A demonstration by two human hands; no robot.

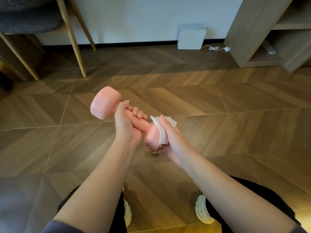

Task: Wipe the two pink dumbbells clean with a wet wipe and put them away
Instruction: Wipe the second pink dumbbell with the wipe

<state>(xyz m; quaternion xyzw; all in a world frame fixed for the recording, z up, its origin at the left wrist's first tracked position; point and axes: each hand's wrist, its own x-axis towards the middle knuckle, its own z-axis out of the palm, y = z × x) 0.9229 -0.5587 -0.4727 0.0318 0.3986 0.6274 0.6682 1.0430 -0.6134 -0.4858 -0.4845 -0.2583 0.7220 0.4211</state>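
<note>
The pink dumbbell [105, 103] is held in the air above the floor [218, 106], just left of the middle of the view. It lies on a slant, with one head up toward 10 o'clock and the other down toward 4 o'clock. The left hand [127, 121] grips its bar, with the fingers curled over the top and the fingertips showing on the far side. The bare upper head sticks out beyond that fist.

The right hand [175, 140] cups the lower head. Its thumb lies along the top and its fingers curl underneath, clamping a crumpled white wet wipe [163, 138] against the head. The wipe covers the head's 3 o'clock side, and a loose corner stands up at 12 o'clock of it. Only this one dumbbell is in view.

Both forearms come in from 6 o'clock. Below them are dark trousers and two white shoes [202, 211] on the herringbone wood floor.

A chair [76, 47] with pale wooden legs and a grey seat stands at 10 to 11 o'clock. At 1 o'clock a white box [191, 37] leans against the wall [134, 17], with a white cable [213, 47] trailing toward 3 o'clock of it. A wooden shelf unit [252, 31] fills the corner at 2 o'clock.
</note>
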